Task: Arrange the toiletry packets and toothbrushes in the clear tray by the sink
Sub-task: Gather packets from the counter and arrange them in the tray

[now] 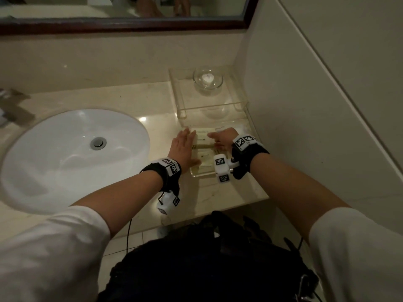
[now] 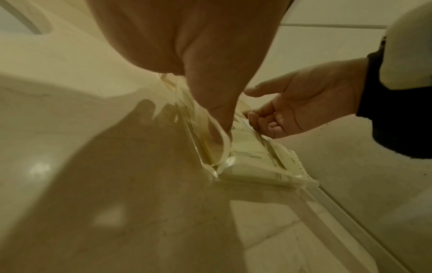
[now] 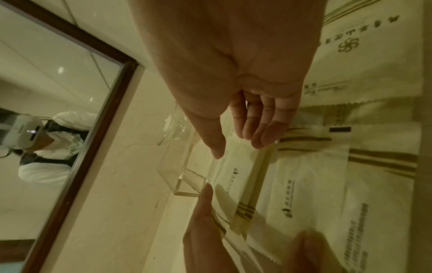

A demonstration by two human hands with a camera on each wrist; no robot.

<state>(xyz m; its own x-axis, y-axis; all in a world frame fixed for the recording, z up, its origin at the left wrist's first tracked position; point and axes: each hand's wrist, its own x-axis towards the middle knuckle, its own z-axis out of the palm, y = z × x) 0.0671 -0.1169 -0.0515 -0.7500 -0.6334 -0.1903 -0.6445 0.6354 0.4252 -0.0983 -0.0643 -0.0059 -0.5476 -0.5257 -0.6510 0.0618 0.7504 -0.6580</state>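
The clear tray (image 1: 196, 174) sits on the counter to the right of the sink, against the side wall. Several cream packets (image 1: 205, 159) with gold stripes and dark print lie flat in it, overlapping. My left hand (image 1: 185, 144) lies flat along the tray's left wall (image 2: 217, 171), fingers straight outside it and the thumb (image 2: 215, 114) inside on the packets. My right hand (image 1: 218, 141) hovers over the far part of the packets (image 3: 304, 194), its fingers (image 3: 257, 129) relaxed and holding nothing. I cannot make out any toothbrush apart from the packets.
Behind the tray, a clear acrylic stand (image 1: 237, 104) carries a glass bowl (image 1: 208, 80). The white sink basin (image 1: 74, 158) and faucet (image 1: 13, 107) are to the left. The side wall (image 1: 305, 105) is close on the right, the mirror (image 1: 122, 9) above, and the counter edge (image 1: 218, 211) near me.
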